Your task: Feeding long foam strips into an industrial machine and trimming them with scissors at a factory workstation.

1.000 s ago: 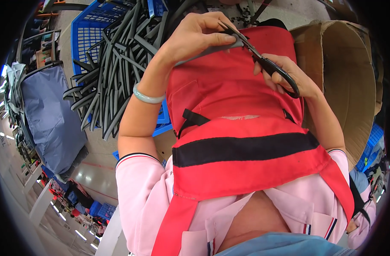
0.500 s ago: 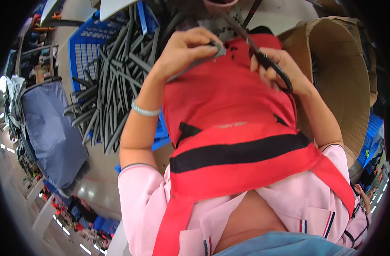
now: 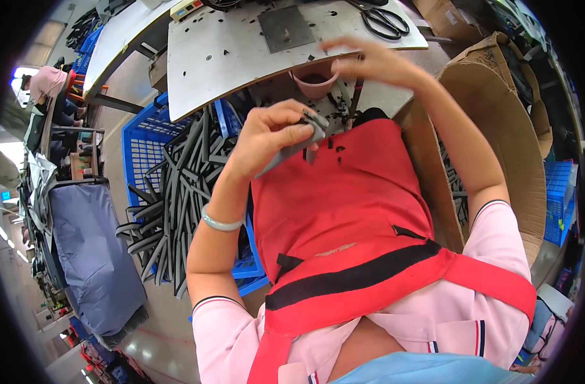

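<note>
My left hand is closed around the end of a grey strip, whose length trails down beside the wrist. That hand hovers over the upper left part of my red apron. My right hand, smeared by motion, reaches over the front edge of the white table. Its fingers are stretched out with nothing visible in them. Beyond it a pair of black-handled scissors lies on the table's right side. Small black scraps lie on the apron.
A blue plastic basket at the left overflows with grey strips. To the right stands a tall open cardboard box. A pink pot sits below the table edge. Black bits surround a metal plate on the table.
The scissors have left my right hand and now lie on the table. My right hand has moved up and forward, its fingers opening. The left hand still grips the strip; the view takes in more table.
</note>
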`<state>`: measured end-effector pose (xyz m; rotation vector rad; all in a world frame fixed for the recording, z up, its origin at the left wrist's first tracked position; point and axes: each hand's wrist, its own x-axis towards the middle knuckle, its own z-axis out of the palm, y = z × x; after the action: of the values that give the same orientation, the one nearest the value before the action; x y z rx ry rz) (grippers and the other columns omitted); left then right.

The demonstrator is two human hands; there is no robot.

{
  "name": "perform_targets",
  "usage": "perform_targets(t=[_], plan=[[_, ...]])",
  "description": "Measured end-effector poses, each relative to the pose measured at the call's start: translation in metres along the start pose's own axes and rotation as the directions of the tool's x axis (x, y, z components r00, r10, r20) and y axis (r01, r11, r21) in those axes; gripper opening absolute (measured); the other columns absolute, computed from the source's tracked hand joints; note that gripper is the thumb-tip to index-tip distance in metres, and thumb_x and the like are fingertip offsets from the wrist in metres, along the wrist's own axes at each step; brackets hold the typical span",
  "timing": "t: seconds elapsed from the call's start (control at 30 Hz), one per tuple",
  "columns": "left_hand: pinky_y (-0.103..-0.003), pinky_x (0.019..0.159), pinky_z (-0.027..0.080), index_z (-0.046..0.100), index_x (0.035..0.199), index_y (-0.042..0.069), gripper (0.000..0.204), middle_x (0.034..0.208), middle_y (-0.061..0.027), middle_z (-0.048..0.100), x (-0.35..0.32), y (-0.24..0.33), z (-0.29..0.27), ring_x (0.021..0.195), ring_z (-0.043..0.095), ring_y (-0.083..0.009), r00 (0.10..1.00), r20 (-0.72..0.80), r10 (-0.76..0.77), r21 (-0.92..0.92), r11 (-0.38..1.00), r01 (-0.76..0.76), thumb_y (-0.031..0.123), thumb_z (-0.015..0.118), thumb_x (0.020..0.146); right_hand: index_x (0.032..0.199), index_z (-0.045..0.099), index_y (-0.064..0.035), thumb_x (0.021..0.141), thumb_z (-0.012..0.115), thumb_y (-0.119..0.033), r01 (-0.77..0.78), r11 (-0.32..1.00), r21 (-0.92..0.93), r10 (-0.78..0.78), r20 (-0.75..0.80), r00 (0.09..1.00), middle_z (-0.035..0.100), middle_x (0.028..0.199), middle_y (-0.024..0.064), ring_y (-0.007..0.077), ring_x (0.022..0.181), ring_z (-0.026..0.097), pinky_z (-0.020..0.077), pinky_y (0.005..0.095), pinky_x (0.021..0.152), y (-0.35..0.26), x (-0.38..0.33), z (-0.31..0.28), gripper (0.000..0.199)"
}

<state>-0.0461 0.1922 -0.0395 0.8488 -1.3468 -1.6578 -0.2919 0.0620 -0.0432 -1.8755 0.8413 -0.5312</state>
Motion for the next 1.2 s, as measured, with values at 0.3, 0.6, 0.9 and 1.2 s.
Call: perform_targets(t=[0.3,0.6,0.9,1.2], plan=[[-0.023,0.063,0.053,0.069,0.093,-0.004,0.021,0.095,-0.0093,0.066,0.042,0.05,-0.005,0.067,0.064,-0.0137,0.993,-0.115,0.039,-0.011,0.999,-0.04,0.016,0.065,0.091,0.093,0.058,-0.0098,0.097,0.054,-0.041,-0.065,0.784,0.617,-0.04,0.155,0.987,0.055,0.073,-0.0059,0.0023,0.063,0.05,0.0416,0.0181,0.054,-0.038,-0.021,0.024,0.032],[-0.021,0.056,0.044,0.071,0.099,-0.002,0.02,0.077,-0.0045,0.069,0.045,0.054,-0.032,0.062,0.055,-0.0061,0.956,-0.279,0.091,0.705,0.695,0.14,0.015,0.065,0.091,0.106,0.065,-0.0008,0.097,0.059,-0.019,0.14,0.975,-0.173,-0.173,-0.189,0.967,0.061,0.087,-0.0037,0.0029,0.083,0.053,0.0452,0.0192,0.073,0.005,0.031,-0.061,0.022],[-0.037,0.072,0.047,0.069,0.097,0.0,0.02,0.09,-0.0178,0.064,0.087,0.066,-0.046,0.081,0.062,-0.0325,0.865,-0.127,0.486,0.937,0.344,-0.056,0.015,0.061,0.088,0.098,0.068,-0.0042,0.09,0.061,-0.018,0.205,0.866,-0.457,-0.38,-0.333,0.863,0.066,0.078,0.0148,0.0224,0.069,0.064,0.0482,0.0341,0.063,-0.019,0.077,-0.065,0.018],[-0.038,0.073,0.049,0.071,0.093,0.002,0.022,0.089,-0.0164,0.067,0.143,0.062,-0.076,0.081,0.064,-0.0341,0.821,-0.134,0.555,0.957,0.288,-0.039,0.02,0.065,0.083,0.098,0.068,-0.0033,0.087,0.063,-0.018,0.193,0.888,-0.417,-0.345,-0.328,0.88,0.066,0.077,0.0154,0.0232,0.07,0.065,0.0489,0.0346,0.064,-0.021,0.087,-0.062,0.019]])
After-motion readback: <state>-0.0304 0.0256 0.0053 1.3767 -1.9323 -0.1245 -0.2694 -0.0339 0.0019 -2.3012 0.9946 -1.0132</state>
